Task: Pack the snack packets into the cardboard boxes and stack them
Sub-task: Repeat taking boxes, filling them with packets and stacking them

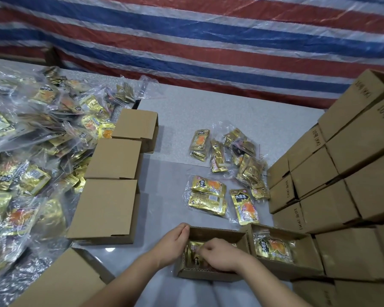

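Packets, gold foil in clear wrap, lay inside the open box at the near edge of the surface, where the right hand reached in with fingers curled, pinching or pressing the top of them; which of the two I could not tell. The left hand rested against the box's left wall, fingers loosely bent on the rim, steadying it. Just to the right stood a second open box with a packet bundle lying flat in it. Beyond both, loose bundles lay scattered mid-surface, and a big heap covered the left side. Three closed boxes sat in a row beside the heap, and a stack of closed boxes rose on the right

The step in hand looked like filling: settling packets into the near box. Next would call for seating them flat enough for the flaps to close, then lifting the box onto the stack

How full the near box was stayed hidden under the right hand. The box at lower left was cut off by the frame, and the packet print was too small to read
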Action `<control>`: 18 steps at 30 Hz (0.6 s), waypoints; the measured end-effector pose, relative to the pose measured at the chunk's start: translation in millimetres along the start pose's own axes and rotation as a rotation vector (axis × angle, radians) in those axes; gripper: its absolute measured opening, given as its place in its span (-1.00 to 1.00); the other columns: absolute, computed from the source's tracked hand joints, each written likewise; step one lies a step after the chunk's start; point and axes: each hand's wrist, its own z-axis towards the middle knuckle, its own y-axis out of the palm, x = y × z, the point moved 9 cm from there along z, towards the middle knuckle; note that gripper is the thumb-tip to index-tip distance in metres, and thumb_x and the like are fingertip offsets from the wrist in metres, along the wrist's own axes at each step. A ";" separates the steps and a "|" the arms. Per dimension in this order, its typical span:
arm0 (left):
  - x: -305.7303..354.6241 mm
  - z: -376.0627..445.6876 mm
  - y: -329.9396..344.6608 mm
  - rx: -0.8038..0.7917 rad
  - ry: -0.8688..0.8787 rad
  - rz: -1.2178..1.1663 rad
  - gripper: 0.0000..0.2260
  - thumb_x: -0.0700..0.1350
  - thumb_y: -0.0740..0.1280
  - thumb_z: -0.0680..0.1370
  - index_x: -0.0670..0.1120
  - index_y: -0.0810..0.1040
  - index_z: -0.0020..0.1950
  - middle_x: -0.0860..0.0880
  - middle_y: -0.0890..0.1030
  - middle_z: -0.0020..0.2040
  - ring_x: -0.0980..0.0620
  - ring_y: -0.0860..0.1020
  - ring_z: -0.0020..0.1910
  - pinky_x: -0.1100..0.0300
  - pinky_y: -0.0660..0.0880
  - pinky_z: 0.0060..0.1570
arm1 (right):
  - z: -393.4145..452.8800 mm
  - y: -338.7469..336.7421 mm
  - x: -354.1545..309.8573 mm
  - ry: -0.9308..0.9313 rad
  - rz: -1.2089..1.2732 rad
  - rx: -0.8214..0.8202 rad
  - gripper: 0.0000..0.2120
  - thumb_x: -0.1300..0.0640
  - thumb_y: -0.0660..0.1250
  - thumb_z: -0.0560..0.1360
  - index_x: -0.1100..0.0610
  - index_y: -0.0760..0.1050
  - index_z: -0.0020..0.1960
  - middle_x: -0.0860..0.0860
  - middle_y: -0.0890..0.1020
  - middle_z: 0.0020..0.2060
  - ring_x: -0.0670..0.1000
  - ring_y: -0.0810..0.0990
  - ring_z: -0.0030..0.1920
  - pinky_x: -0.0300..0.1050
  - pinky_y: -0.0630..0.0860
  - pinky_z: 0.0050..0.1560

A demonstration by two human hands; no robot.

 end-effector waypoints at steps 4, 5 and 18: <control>-0.5 -1.6 0.1 0.006 -0.013 -0.003 -0.69 0.07 0.01 0.70 -0.04 0.47 0.05 -0.15 0.59 -0.01 -0.02 0.55 0.02 0.15 0.46 0.06 | -4.5 -6.7 7.2 0.042 -0.105 -0.023 -0.57 -0.16 0.10 0.63 0.01 0.37 -0.34 -0.03 0.58 -0.24 -0.03 0.54 -0.23 -0.16 0.42 -0.14; -0.2 -1.9 0.3 0.006 -0.011 -0.001 -0.69 0.07 0.01 0.70 -0.06 0.47 0.05 -0.16 0.59 0.00 -0.04 0.55 0.03 0.11 0.46 0.07 | -5.4 -4.0 7.2 0.052 -0.144 -0.045 -0.57 -0.17 0.07 0.64 0.00 0.33 -0.32 0.01 0.55 -0.13 0.01 0.51 -0.12 -0.16 0.39 -0.08; 7.3 -9.4 -4.3 0.010 -0.076 -0.022 -0.64 0.01 -0.06 0.72 -0.14 0.47 0.10 -0.19 0.58 0.06 0.04 0.52 -0.02 0.47 0.36 -0.12 | -56.1 -57.4 -10.8 -0.267 -0.235 0.767 -0.83 0.08 0.23 0.58 0.05 0.49 0.14 -0.07 0.50 0.05 -0.06 0.49 0.05 -0.09 0.49 0.13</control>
